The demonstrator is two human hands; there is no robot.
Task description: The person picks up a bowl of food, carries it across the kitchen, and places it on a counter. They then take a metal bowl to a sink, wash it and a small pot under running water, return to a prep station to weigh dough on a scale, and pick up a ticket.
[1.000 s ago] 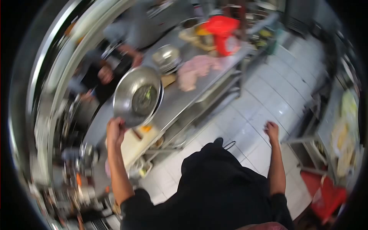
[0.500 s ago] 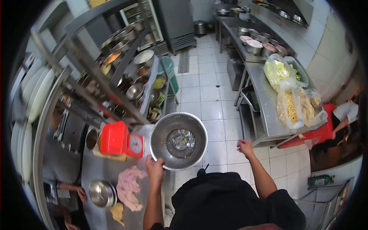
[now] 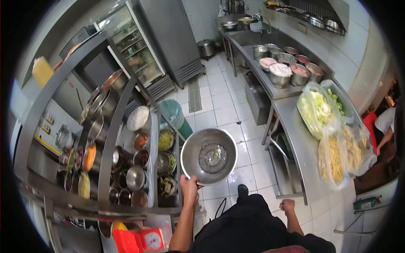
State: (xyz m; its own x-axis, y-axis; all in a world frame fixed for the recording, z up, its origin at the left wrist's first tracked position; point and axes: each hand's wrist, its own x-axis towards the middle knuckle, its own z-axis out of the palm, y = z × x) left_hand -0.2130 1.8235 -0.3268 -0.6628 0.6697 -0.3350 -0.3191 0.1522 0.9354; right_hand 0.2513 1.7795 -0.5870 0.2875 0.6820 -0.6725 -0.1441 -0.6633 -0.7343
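Observation:
My left hand grips the near-left rim of a round metal colander, fingers closed round its edge. The colander hangs over the tiled floor, tilted so that I see inside. Its wall looks dotted with small holes, and some green bits lie on its shiny bottom. My right hand hangs low on the right, apart from everything, its fingers curled in with nothing visible in them. A steel counter is the nearest thing to it.
On the left, a metal rack holds several bowls of food. Ahead stand a green bin, a floor drain and a fridge. Bagged food and steel pots line the right counter. A red scale sits low left.
I have moved forward along the aisle, with the colander still in my left hand. The scale has slid to the bottom of view. My right hand has lowered and its fingers have curled in.

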